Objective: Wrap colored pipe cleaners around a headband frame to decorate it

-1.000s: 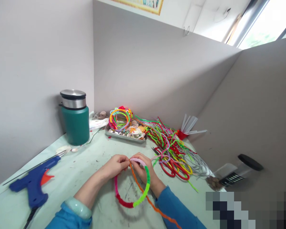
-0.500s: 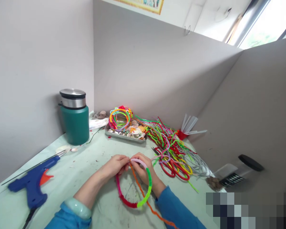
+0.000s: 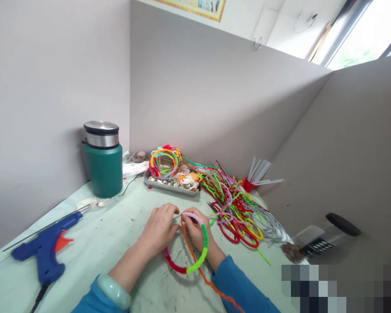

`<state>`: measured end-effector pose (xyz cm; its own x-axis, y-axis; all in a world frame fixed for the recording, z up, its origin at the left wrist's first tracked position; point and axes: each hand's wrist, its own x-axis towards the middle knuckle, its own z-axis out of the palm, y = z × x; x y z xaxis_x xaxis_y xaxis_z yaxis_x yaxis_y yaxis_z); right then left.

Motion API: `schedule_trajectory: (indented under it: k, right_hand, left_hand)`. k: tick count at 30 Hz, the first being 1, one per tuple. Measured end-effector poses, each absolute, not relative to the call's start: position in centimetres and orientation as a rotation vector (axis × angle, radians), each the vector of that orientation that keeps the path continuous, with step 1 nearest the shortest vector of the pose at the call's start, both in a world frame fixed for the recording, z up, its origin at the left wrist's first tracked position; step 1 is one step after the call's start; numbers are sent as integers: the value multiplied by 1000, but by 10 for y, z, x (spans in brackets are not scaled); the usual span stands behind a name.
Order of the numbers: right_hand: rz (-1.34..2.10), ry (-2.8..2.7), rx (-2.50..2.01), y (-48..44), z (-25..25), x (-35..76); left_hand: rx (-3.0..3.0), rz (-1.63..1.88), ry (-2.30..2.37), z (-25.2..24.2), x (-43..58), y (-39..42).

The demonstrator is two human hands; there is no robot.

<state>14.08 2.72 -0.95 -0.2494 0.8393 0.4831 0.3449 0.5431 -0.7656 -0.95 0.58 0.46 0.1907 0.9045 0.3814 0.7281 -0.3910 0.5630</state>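
A ring wrapped in coloured pipe cleaner point(image 3: 174, 266), in pink, red, lime, green and lilac, is held upright over the table. My right hand point(image 3: 197, 230) pinches its top, where the lilac part meets the end of an orange pipe cleaner point(image 3: 211, 284). The orange strand hangs down through the ring and trails towards the table's near edge. Just left of the pinch is my left hand point(image 3: 161, 226), its thumb and forefinger apart. It hides the ring's upper left side, and I cannot tell whether it touches the ring.
A blue glue gun point(image 3: 47, 245) lies at left, below a green flask point(image 3: 104, 167). Behind my hands stands a metal tray point(image 3: 172, 189) with shells and finished rings. Loose pipe cleaners point(image 3: 234, 202) pile up at right, by scissors point(image 3: 237, 230), a red cup of white sticks point(image 3: 248, 185) and a clear jar point(image 3: 322, 239).
My left hand has let go at the ring's top, its fingers parting and its back turning up. My right hand keeps its pinch and has shifted slightly right.
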Motion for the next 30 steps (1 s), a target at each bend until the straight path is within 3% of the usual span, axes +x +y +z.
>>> schedule_trajectory:
  k: [6, 12, 30]
  right_hand:
    - [723, -1731, -974, 27, -14, 136]
    - [837, -1686, -954, 29, -14, 137]
    - [698, -1821, -892, 26, -15, 136]
  left_hand:
    - [2394, 875, 1624, 7, -6, 4]
    - [2270, 987, 1508, 5, -9, 5]
    - [1321, 1060, 1316, 5, -8, 14]
